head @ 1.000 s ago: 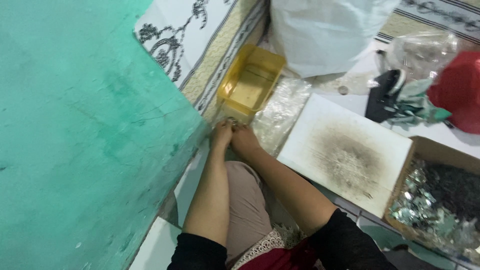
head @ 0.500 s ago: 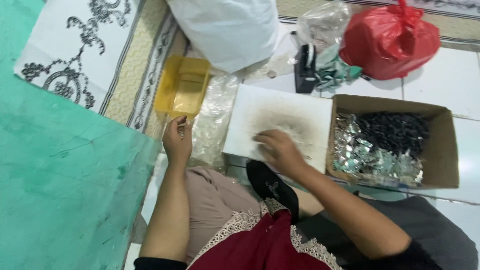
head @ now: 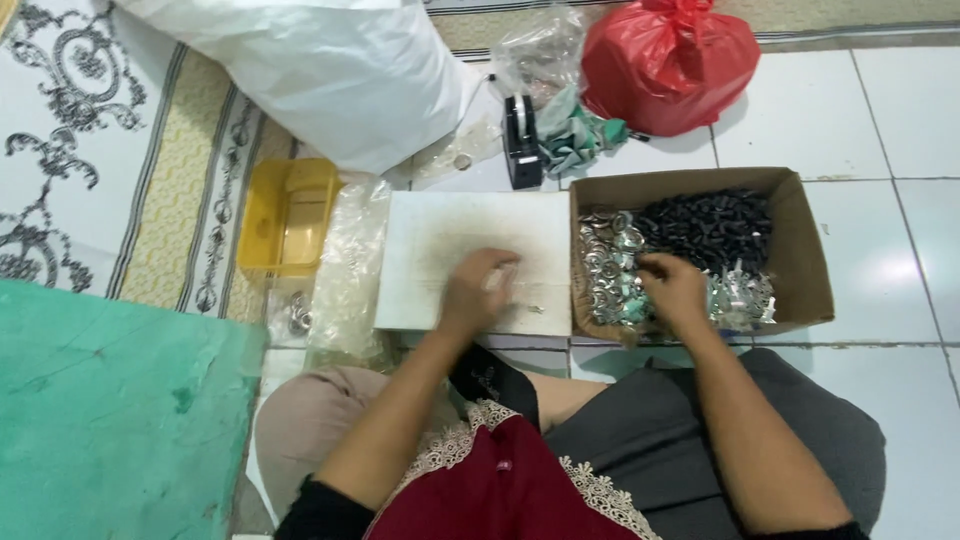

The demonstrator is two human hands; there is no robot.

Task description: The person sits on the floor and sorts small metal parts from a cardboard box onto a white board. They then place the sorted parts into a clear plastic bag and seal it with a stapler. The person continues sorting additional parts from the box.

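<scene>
Head view, looking down over my lap: nearest lay my knees and the dark red, lace-edged garment (head: 520, 480), with a green mat (head: 110, 420) at the near left. Beyond them my left hand (head: 478, 290) rested palm-down on the white board (head: 440, 225), fingers curled toward a small bright piece (head: 533, 309) near the board's near edge; whether the grip pinched it I could not tell. My right hand (head: 675, 290) reached into the cardboard box (head: 800, 250), its fingers bent down among the silvery metal parts (head: 610, 265); whether that grip was closed on any of them was hidden.

The governing relation: the box stood just right of the board, their edges touching or nearly so, and the right hand was the nearer to it. The box's long axis ran left to right; silver parts filled its left end, black parts (head: 710, 220) its far right. The board's middle was bare but smudged grey, giving open room.

Left of the board lay a crumpled clear plastic bag (head: 350, 270), then a yellow tray (head: 285, 215). Farther off stood a black tape dispenser (head: 520, 140), a red bag (head: 670, 65) and a large white sack (head: 320, 70).
</scene>
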